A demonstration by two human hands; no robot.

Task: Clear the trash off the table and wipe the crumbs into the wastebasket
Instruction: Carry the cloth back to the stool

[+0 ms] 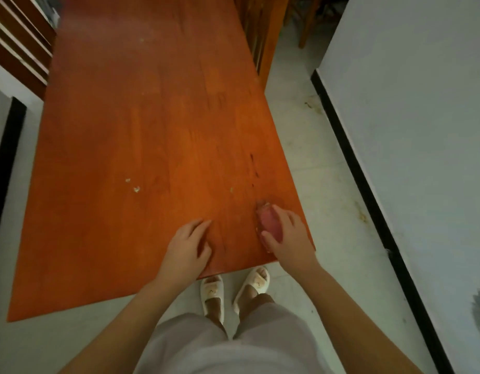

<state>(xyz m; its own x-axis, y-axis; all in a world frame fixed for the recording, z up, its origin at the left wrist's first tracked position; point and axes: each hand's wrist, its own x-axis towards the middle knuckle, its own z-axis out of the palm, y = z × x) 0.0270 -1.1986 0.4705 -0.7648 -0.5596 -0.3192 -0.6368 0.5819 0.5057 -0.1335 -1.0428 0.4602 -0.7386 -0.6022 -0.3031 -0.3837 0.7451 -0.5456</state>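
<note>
A long orange wooden table (141,136) runs away from me. Near its front right corner my right hand (288,236) grips a small pinkish-red object (268,220), perhaps a cloth or a wrapper; what it is stays unclear. My left hand (188,247) rests on the tabletop beside it with fingers relaxed and holds nothing. A few pale crumbs (136,188) lie on the wood left of centre, with another speck (231,189) closer to my right hand. No wastebasket is in view.
Dark smudges (253,166) mark the table near its right edge. Wooden chairs (263,28) stand at the far right of the table, slatted furniture (20,47) at the far left. A white wall with a black baseboard (368,190) runs along the right. My slippered feet (233,287) stand on pale floor tiles.
</note>
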